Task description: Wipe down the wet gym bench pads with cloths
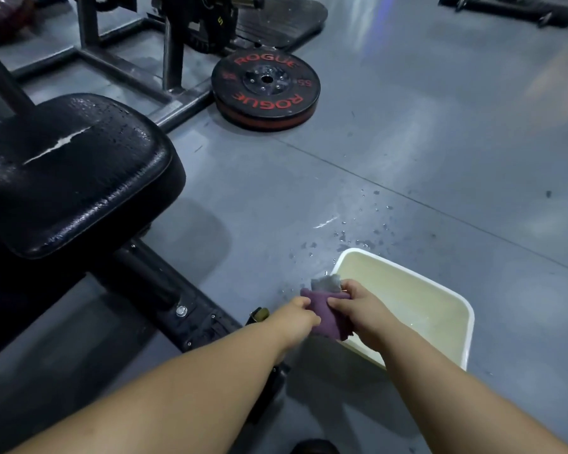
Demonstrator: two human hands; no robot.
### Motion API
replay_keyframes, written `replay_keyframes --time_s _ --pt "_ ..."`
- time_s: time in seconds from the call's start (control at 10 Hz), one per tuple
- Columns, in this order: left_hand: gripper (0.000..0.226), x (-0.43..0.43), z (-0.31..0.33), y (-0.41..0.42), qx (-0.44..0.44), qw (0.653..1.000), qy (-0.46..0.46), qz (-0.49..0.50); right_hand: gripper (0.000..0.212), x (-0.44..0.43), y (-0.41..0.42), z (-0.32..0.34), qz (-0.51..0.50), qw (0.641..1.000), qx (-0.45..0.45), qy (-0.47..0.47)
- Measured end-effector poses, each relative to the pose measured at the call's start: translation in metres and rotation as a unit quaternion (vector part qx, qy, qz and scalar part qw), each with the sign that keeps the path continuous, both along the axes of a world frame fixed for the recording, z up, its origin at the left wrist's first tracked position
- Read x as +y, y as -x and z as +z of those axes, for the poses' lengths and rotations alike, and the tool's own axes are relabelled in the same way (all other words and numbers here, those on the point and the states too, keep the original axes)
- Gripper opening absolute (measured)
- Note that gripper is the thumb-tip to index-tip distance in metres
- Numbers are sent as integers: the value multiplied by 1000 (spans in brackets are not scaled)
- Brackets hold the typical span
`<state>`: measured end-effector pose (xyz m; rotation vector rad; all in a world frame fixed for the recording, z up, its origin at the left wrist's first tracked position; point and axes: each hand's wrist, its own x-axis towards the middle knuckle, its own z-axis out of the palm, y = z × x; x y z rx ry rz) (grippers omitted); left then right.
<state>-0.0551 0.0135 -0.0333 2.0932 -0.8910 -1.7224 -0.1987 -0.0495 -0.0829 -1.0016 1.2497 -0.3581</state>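
A black gym bench pad (73,172) fills the left side, beaded with water and torn along a white crack on top. Low in the middle, both my hands hold a bunched purple cloth (325,312) with a grey cloth (325,283) behind it, over the near left corner of a white basin (453,296). My left hand (295,317) grips the cloths' left end. My right hand (358,306) grips the right end.
The basin holds cloudy water, and drops are splashed on the grey floor (358,224) beyond it. The bench's black steel base (164,290) runs diagonally beside my left arm. A black and red weight plate (265,90) lies flat further back, next to a machine frame (125,60).
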Motion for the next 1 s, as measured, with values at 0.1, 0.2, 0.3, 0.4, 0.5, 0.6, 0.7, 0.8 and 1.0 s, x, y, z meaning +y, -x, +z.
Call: replay_keyframes --time_s 0.1,0.2,0.3,0.4,0.5,0.6,0.7,0.8,1.0 --pt "56 -1 -8 -3 -23 999 8 24 22 -2 -3 -3 -4 1000 -8 -26" --pt "56 1 -13 -8 -36 999 3 4 21 -9 -1 -13 1 990 139 33" --pt "58 1 -18 -9 -29 999 -8 -34 29 -10 1 -21 36 967 242 69" --pt "63 1 -21 -5 -43 993 -17 -106 40 -9 -1 -22 39 962 258 77" --pt "70 -2 -27 -2 -59 985 -34 -159 50 -8 -1 -27 38 955 278 95" --pt "73 -4 -33 -1 -69 977 -51 -195 51 -4 0 -29 29 952 289 95" --pt "71 -5 -37 1 -92 971 -50 -217 37 0 -3 -28 48 948 301 90" --pt "70 -4 -39 0 -131 957 -51 -255 23 1 -4 -29 103 929 337 114" --pt "62 -3 -26 -6 -189 933 -35 -304 21 0 -1 -28 116 912 359 161"
